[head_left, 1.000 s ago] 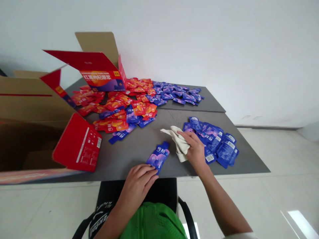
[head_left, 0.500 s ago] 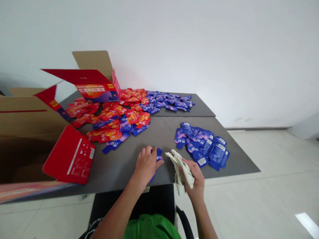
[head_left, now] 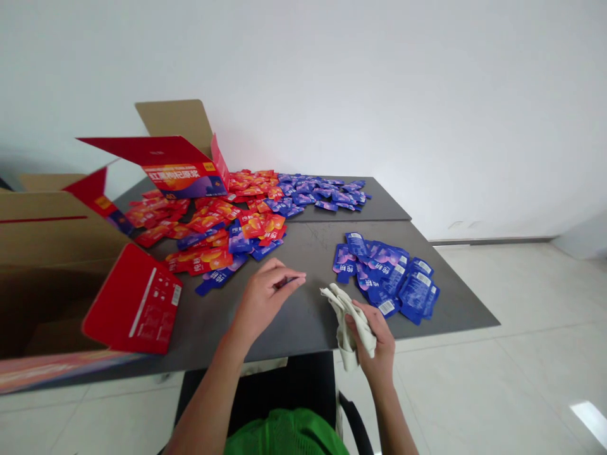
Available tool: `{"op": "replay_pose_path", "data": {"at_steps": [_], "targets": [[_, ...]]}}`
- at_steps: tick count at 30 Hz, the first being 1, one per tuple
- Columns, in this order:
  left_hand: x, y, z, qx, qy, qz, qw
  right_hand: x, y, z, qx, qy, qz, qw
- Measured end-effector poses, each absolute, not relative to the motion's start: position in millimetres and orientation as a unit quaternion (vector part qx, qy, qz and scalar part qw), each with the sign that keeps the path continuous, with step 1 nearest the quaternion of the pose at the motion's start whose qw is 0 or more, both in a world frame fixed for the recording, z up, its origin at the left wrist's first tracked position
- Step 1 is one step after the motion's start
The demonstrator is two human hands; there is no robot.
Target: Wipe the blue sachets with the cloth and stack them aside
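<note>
My left hand (head_left: 265,297) is raised over the grey table, thumb and fingers pinched together. A thin dark edge shows between them, apparently the blue pouch turned edge-on; most of it is hidden by the fingers. My right hand (head_left: 377,344) is closed around a folded off-white cloth (head_left: 348,322) at the table's front edge. Just beyond the cloth lies a loose pile of flat blue pouches (head_left: 379,272) with white print and barcodes. Left of my left hand, red and orange pouches (head_left: 208,259) are heaped, with some blue ones among them.
A large open carton (head_left: 137,303) with red flaps stands at the near left. Another open red carton (head_left: 184,174) is behind it. More blue pouches (head_left: 322,193) are spread along the back of the table (head_left: 308,253). A black chair (head_left: 353,420) is below me.
My left hand has lifted from the table and shifted left; the blue pouch under it is no longer on the tabletop. My right hand still holds the cloth, nearly in place.
</note>
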State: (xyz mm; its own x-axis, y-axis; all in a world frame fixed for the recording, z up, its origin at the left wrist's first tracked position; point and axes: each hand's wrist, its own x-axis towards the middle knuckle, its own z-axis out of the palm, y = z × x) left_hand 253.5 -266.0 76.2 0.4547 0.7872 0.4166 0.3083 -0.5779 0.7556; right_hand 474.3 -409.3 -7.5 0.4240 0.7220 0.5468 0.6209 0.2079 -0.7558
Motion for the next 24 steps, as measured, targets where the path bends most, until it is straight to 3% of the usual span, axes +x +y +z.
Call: {"op": "replay_pose_path", "data": {"at_steps": [3,10,19,21,24], "targets": [[240.8,-280.2,82.0,0.844,0.267,0.387,0.26,474.6,-408.9,-7.1,-0.63,-0.529,0.039,0.568],[217.6,-321.1,33.7,0.917,0.274,0.191,0.219,473.5,-410.4,-10.3,-0.626,-0.523,0.054,0.576],[210.7,-374.6,-11.6,0.893,0.352,0.261,0.103,465.8,-382.7,23.2,-0.585,-0.595,0.116,0.539],[210.4,-377.7,-16.6,0.89,0.348,0.279,0.095,451.7,-374.3,32.3,-0.531,-0.664,0.149,0.505],[209.6,-377.5,-20.3,0.883,0.35,0.301,0.085,431.3,-361.0,33.1,-0.428,-0.799,0.18,0.382]]}}
